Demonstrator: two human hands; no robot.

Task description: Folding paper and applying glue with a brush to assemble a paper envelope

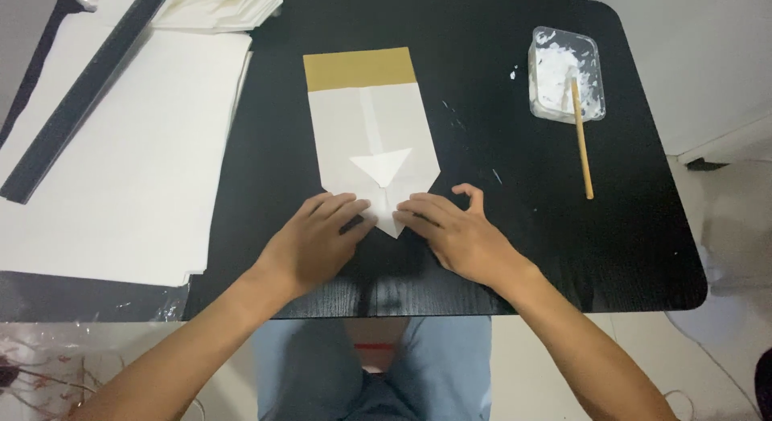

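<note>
A folded white paper piece with a tan band across its top lies flat at the centre of the frame on the black counter. Its lower end is folded to a point, with a small white triangular flap just above.

Both hands press on that pointed end. The left hand lies palm down at lower centre, its fingers held close together and flat on the paper's lower left edge. The right hand mirrors it just beside, fingers stretched flat on the lower right edge, thumb lifted apart.

In the left of the frame lies a stack of white sheets with a long black bar across it. At upper right stands a clear tub of white paste with a wooden stick leaning out of it.
</note>
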